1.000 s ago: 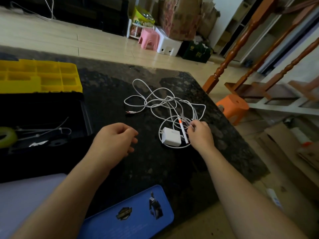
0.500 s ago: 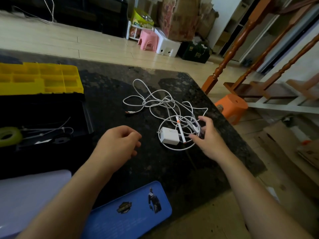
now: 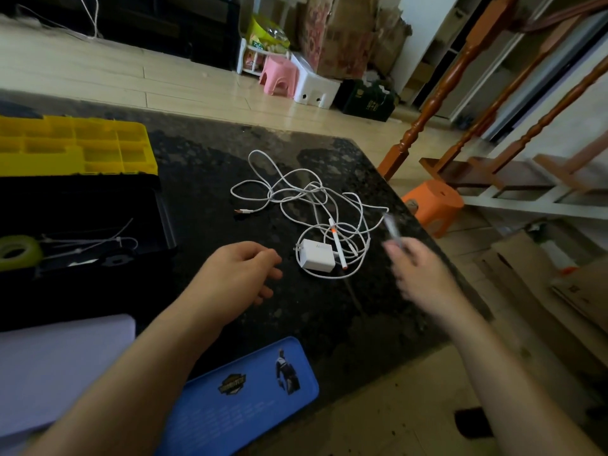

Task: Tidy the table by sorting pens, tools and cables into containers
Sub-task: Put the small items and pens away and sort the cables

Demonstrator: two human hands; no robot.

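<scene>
A tangled white cable (image 3: 296, 192) with a white charger block (image 3: 317, 255) lies on the dark stone table (image 3: 204, 159). A white pen with an orange band (image 3: 337, 241) rests across the cable beside the charger. My right hand (image 3: 418, 274), blurred by motion, pinches a clear pen (image 3: 391, 227) lifted off the cable pile at the table's right edge. My left hand (image 3: 237, 274) hovers loosely curled over the table, left of the charger, holding nothing.
An open black toolbox (image 3: 98, 205) with a yellow compartment tray (image 3: 75, 143), a tape roll (image 3: 18, 250) and cable ties sits at left. A blue tin (image 3: 237, 399) lies at the near edge beside white paper (image 3: 59, 363). An orange stool (image 3: 434, 202) stands beyond the table's right edge.
My right hand has picked a clear pen out of the cable pile and drawn it back to the right. The left hand has barely moved.
</scene>
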